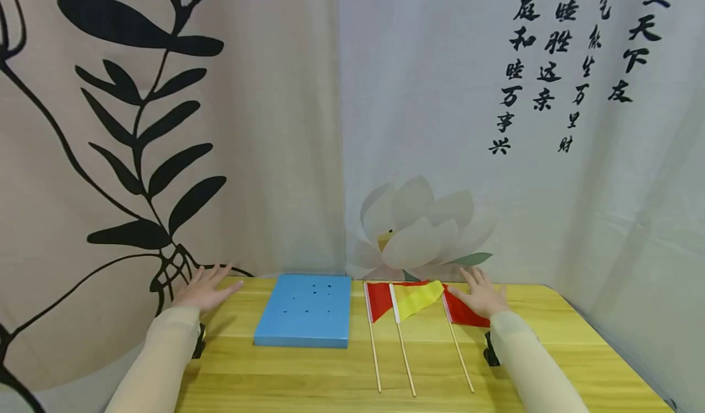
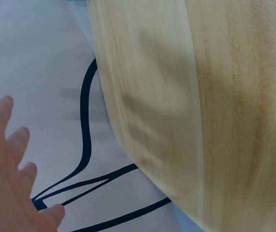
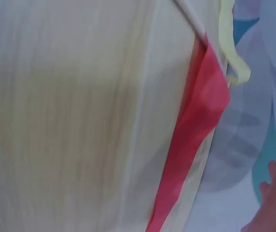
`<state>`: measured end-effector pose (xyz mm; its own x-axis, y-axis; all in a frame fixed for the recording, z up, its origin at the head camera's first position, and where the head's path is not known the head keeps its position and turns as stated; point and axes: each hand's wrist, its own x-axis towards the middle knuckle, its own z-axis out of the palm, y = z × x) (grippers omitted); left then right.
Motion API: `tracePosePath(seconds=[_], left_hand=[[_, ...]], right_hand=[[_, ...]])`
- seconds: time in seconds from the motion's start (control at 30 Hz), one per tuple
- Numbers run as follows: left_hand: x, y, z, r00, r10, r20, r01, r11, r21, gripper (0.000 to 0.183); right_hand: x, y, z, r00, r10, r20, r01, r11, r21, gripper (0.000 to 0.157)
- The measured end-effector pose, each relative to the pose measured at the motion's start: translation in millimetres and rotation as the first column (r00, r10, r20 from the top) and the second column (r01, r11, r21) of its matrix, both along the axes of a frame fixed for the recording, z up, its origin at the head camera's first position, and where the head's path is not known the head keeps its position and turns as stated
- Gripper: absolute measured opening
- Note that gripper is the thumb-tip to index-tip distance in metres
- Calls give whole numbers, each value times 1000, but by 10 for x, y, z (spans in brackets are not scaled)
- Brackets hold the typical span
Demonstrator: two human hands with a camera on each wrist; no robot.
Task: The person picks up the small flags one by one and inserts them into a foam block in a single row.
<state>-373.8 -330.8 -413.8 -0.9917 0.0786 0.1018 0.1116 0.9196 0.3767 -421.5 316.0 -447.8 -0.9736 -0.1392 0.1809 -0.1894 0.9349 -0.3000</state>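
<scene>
Your left hand (image 1: 204,289) is held out by the far left edge of the surface (image 1: 237,376), fingers spread apart and gripping nothing. Your right hand (image 1: 481,293) is spread in the same way over the right red flag (image 1: 462,312); the right wrist view shows its fingers clear of the cloth. Holding both so wide seems to leave the middle in plain sight.

There you have the blue board (image 1: 303,321), lying flat with its holes facing up, probably so they can be reached from above. Just to its right lie the left red flag (image 1: 380,300) and the yellow flag (image 1: 415,300), their cloths overlapping, with the right red flag beyond. All three sticks point towards you, presumably to be easy to pick up.

You can see no brand or label on the board or flags. The curtain (image 1: 275,125) behind carries Chinese writing (image 1: 509,70), its top cut off; readable parts include 和睦万事兴, 胜远亲 and 交天下友.
</scene>
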Motion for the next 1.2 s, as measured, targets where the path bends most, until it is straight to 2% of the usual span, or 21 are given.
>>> tracePosePath(seconds=[0.2, 0.37, 0.47, 0.6, 0.8, 0.97, 1.03, 1.1, 1.2], left_hand=[[-2, 21, -42, 1000, -17, -19, 18, 998, 55, 85], [27, 60, -76, 998, -59, -15, 61, 981, 187, 80], [72, 122, -94, 996, -91, 6, 85, 951, 299, 78], [143, 211, -165, 990, -133, 43, 103, 900, 423, 74], [230, 320, -318, 988, -137, 66, 86, 861, 501, 74], [298, 425, -422, 982, -166, 90, 74, 777, 625, 72], [311, 457, -470, 978, -174, 114, 50, 728, 684, 74], [327, 479, -526, 978, -168, 127, 25, 692, 722, 75], [345, 502, -590, 974, -175, 145, -2, 633, 774, 78]], right_hand=[[19, -279, 53, 997, 66, -33, -68, 996, -52, 79], [32, -582, 102, 988, 104, -118, -117, 987, -106, 73], [69, -767, 91, 978, 124, -167, -151, 975, -161, 68], [177, -1031, 33, 974, 142, -176, -183, 951, -249, 64], [377, -1369, -43, 976, 184, -112, -214, 890, -402, 54], [465, -1546, -86, 970, 232, -71, -236, 839, -490, 42], [474, -1602, -103, 966, 249, -66, -248, 826, -506, 39], [479, -1653, -123, 965, 255, -64, -251, 820, -515, 38], [497, -1718, -140, 973, 229, -38, -213, 810, -546, 30]])
